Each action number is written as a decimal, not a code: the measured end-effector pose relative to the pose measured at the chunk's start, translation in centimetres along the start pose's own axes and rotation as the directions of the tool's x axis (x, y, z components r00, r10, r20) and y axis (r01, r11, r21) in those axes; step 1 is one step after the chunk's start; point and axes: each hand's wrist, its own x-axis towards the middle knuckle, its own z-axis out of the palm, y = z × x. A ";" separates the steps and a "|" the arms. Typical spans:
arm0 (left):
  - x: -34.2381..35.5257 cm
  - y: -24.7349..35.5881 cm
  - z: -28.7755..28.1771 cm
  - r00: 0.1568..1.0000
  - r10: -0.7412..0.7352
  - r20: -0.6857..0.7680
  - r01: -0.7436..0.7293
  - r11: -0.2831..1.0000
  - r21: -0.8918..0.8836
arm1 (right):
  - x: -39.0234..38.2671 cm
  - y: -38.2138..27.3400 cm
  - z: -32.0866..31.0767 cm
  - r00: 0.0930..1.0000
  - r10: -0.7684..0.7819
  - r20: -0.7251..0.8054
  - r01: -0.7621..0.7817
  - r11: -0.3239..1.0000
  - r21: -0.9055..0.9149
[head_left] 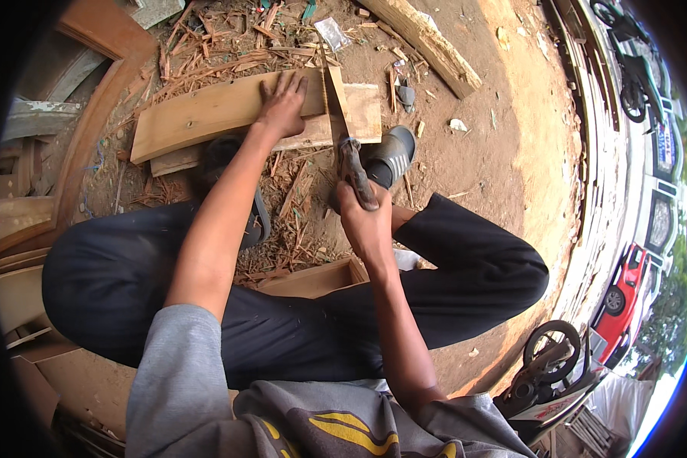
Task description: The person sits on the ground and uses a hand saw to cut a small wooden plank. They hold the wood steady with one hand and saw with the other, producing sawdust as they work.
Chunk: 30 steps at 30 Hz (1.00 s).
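Note:
A hand saw (339, 107) with a dark, worn handle is in the grip of my right hand (365, 217). Its blade points away from me and lies across a light wooden board (198, 111) close to the board's right end. My left hand (284, 107) rests flat on this board, fingers spread, just left of the blade. Beneath, a second plank (365, 114) sticks out to the right of the blade and along the near side. My sandalled right foot (389, 156) is beside that plank's right end; the other foot is partly hidden by my left forearm.
Wood splinters (214, 46) litter the dirt ground. A thick rough timber (427, 46) lies at the far right. Brown wooden frames (103, 99) stand at the left, and a wooden box (313, 279) sits beneath my legs. Motorcycles (553, 359) and a red car (622, 298) are to the right.

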 end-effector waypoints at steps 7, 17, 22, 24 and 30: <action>0.4 -0.8 0.9 0.995 0.044 -0.090 -0.047 0.998 -0.037 | -2.3 0.5 -0.4 1.000 -0.017 -0.019 0.018 0.999 0.036; 0.2 -0.6 1.3 0.996 0.044 -0.076 -0.043 0.999 0.011 | -4.9 0.7 -1.6 1.000 0.004 0.006 -0.003 0.999 -0.054; 0.5 -0.9 1.9 0.995 0.060 -0.077 -0.059 0.998 0.007 | -1.0 0.2 -0.1 0.999 0.048 -0.010 -0.048 0.999 -0.021; 0.3 -0.2 0.7 0.998 0.043 -0.047 -0.044 0.999 -0.019 | 0.2 -0.4 0.2 0.999 0.051 -0.005 -0.051 0.999 -0.006; 0.3 -0.8 1.3 0.999 0.035 -0.038 -0.033 0.998 0.052 | -6.2 -0.4 -2.1 0.999 0.045 0.005 -0.045 0.999 -0.018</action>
